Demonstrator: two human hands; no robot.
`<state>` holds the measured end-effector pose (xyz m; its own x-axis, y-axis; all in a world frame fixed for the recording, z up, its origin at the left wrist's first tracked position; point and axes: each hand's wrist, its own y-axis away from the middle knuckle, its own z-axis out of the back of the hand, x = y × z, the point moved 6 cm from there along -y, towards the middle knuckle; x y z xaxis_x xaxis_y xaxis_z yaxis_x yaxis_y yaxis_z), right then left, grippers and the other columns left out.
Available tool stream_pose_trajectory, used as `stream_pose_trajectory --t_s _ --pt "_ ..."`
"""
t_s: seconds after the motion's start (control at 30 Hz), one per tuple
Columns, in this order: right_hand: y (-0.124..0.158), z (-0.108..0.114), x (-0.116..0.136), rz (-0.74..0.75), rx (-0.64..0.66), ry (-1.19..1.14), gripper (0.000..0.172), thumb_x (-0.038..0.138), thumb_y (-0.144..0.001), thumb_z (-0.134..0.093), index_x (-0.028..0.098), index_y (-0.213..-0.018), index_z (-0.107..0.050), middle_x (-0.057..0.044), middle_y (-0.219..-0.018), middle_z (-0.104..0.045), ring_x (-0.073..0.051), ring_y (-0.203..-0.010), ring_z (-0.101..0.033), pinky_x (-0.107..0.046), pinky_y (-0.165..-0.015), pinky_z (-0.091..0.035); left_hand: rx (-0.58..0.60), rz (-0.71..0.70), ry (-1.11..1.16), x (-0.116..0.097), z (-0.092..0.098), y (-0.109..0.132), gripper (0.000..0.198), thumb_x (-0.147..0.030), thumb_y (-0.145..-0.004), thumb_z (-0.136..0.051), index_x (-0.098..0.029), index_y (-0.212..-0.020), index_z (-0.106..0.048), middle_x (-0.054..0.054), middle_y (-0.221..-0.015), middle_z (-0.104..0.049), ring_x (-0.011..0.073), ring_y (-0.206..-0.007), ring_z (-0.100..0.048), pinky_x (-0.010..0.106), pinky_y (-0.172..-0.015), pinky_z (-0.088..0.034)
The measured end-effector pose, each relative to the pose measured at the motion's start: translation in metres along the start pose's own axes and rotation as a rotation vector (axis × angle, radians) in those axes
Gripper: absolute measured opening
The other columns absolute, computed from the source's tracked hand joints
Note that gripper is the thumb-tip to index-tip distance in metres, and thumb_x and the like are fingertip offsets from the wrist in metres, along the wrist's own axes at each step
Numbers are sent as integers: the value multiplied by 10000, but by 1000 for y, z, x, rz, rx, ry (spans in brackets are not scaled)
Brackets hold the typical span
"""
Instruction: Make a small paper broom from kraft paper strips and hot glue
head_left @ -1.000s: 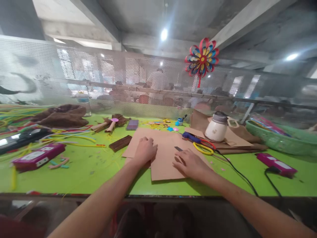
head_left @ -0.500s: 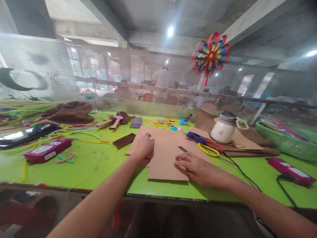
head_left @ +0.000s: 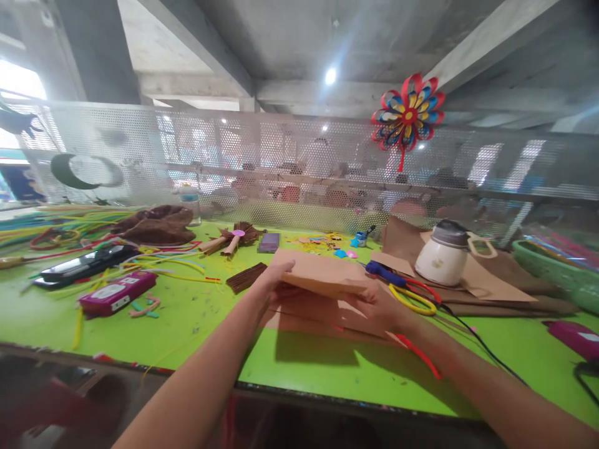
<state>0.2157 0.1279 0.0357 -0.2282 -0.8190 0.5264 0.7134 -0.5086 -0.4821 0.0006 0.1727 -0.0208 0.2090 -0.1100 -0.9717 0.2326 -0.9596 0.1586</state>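
My left hand grips the left side of a brown sheet of kraft paper, thumb on top and fingers beneath. On the right side, my right hand pinches the near edge of the same sheet, which is raised and bowed off the table. More brown paper lies below it, partly in its shadow. A thin curved red strip shows beside my right wrist; what it belongs to is hidden. Right of the paper are a blue tool and yellow and red loop handles.
A white jug stands on brown sheets at right, near a green basket. Dark ribbed paper lies left of the paper. Further left are a magenta box, a black case and coloured strips. A perforated screen borders the table's back.
Both hands have lifted the sheet's near edge, which lay flat before. My right hand has closed on it. The blade near that hand no longer shows; the red strip has appeared. The view has shifted left.
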Motion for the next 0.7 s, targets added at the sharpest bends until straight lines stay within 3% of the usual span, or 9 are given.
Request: stream_pose_trajectory --t_s 0.1,0.17,0.37,0.47,0.53,0.6,0.7 --pt "6 -12 0 -32 114 -135 292 318 -909 -448 199 -898 -715 -13 -795 -698 -185 -802 -614 -272 -734 -483 -15 -49 76 -9 4 4 678 -107 -685 -685 -152 -1304 -413 134 -1085 -645 171 -763 -659 271 -666 -529" --pt "10 -16 -3 -74 119 -213 284 330 -904 -470 206 -901 -725 -14 -795 -705 -184 -785 -618 -278 -730 -489 8 -85 108 -14 1 8 753 -71 -662 -687 -168 -1342 -379 118 -1085 -644 156 -751 -655 259 -654 -524" --pt "11 14 -26 -174 -345 -210 278 369 -862 -549 199 -999 -721 -87 -1094 -665 -253 -1036 -570 -392 -916 -444 225 -215 126 -28 -30 29 400 -229 -680 -725 -137 -1059 -636 72 -846 -693 159 -652 -635 275 -612 -506" --pt "11 22 -42 -232 -426 -237 305 419 -829 -578 172 -888 -747 -126 -1174 -607 -266 -1095 -539 -377 -908 -456 362 -289 185 -32 -46 40 341 -247 -666 -737 -144 -985 -677 72 -825 -708 190 -694 -652 292 -630 -505" --pt "11 23 -47 -254 -444 -281 315 443 -790 -613 157 -796 -746 -134 -1210 -582 -272 -1100 -534 -349 -861 -479 342 -298 207 -33 -48 43 351 -245 -655 -748 -163 -989 -682 63 -847 -717 188 -718 -659 263 -611 -493" --pt "12 22 -49 -305 -434 -291 336 461 -768 -624 146 -710 -725 -126 -1088 -638 -255 -980 -579 -318 -755 -500 296 -287 199 -34 -48 47 367 -238 -642 -759 -175 -995 -681 57 -869 -722 182 -730 -663 238 -590 -481" --pt "15 18 -45 -412 -400 -257 381 489 -771 -597 133 -677 -691 -65 -742 -657 -186 -689 -567 -276 -580 -458 261 -282 215 -39 -49 54 355 -251 -641 -764 -162 -975 -684 65 -883 -724 190 -764 -668 244 -629 -493"
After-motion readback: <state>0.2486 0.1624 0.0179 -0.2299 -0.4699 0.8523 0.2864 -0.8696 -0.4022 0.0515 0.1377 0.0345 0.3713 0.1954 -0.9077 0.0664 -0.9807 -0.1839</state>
